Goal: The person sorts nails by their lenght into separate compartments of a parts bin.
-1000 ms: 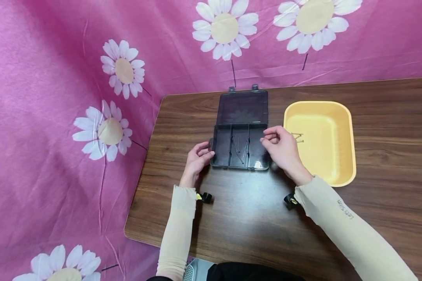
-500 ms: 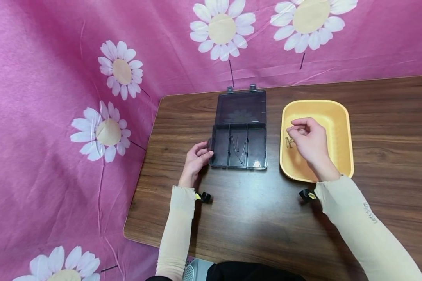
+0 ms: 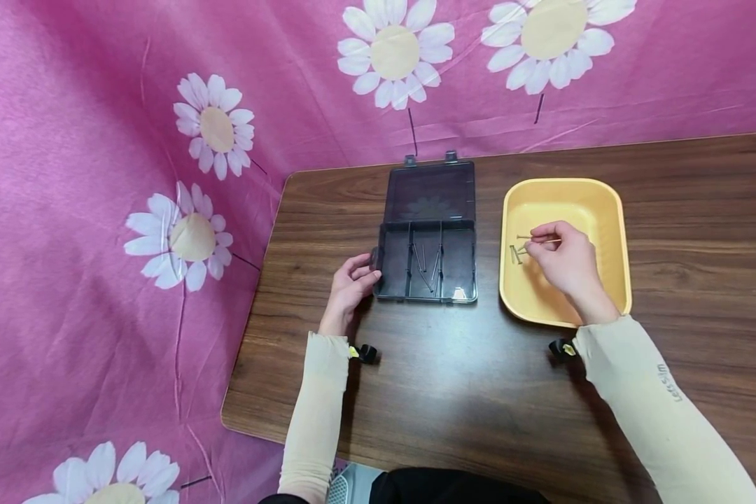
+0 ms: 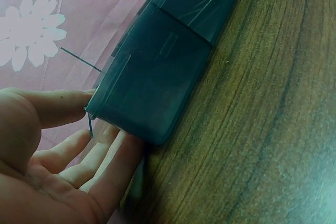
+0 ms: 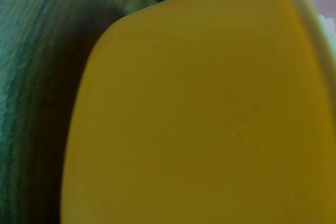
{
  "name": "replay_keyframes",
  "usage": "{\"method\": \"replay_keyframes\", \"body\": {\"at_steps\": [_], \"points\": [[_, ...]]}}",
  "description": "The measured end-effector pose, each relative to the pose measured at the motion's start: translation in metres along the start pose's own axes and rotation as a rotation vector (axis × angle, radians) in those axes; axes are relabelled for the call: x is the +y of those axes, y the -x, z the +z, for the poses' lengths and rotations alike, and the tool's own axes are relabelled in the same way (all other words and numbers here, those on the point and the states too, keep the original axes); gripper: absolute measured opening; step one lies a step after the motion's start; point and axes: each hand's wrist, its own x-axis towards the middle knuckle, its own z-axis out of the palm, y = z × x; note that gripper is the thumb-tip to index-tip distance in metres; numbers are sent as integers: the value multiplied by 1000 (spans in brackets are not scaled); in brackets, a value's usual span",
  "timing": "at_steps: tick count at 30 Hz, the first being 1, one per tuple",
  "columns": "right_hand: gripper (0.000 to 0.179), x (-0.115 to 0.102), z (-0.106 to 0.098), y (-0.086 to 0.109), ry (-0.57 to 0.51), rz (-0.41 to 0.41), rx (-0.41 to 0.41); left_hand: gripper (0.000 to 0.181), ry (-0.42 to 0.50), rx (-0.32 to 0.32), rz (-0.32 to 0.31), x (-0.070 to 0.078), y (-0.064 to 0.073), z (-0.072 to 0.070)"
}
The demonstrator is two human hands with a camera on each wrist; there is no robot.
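A dark translucent compartment box [image 3: 393, 262] lies on the table with its lid [image 3: 430, 192] folded back. Several thin nails [image 3: 423, 259] lie in its middle compartment. My left hand [image 3: 348, 288] rests against the box's left end; in the left wrist view its fairly straight fingers touch the corner and end wall. Over the yellow basin [image 3: 607, 280], my right hand [image 3: 565, 260] has its thumb and fingertips together, pinching a thin nail. More nails [image 3: 515, 254] lie in the basin beside the fingertips. The right wrist view shows mostly the basin's blurred wall [image 5: 199, 108].
A brown wood-grain table [image 3: 441, 392] carries both containers, with a strip of tabletop between them. Behind and to the left hangs a pink cloth [image 3: 302, 84] with printed daisies. The table's left edge runs near the left forearm.
My right hand has moved right from above the box to inside the yellow basin and lowered to the nails there. The left hand stays at the box's left end.
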Motion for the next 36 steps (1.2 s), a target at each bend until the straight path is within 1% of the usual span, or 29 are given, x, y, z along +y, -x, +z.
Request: {"method": "replay_keyframes", "body": {"at_steps": [3,10,14,21,27,30,36], "points": [[24,4,1,0,54,-20,-30,44,-6,-8,6,0,0,0],[22,10,7,-2,103,-57,-75,45,-3,-17,8,1,1,0],[22,11,10,-2,132,-101,-89,44,2,-18,8,2,1,0],[25,13,13,2,198,-191,-170,43,3,-11,7,2,1,1],[28,14,15,3,230,-190,-222,43,-3,-8,3,2,1,1],[27,16,16,4,251,-193,-211,44,4,-8,-2,2,1,1],[17,20,20,5,289,-257,-130,43,7,-5,-5,2,1,0]]}}
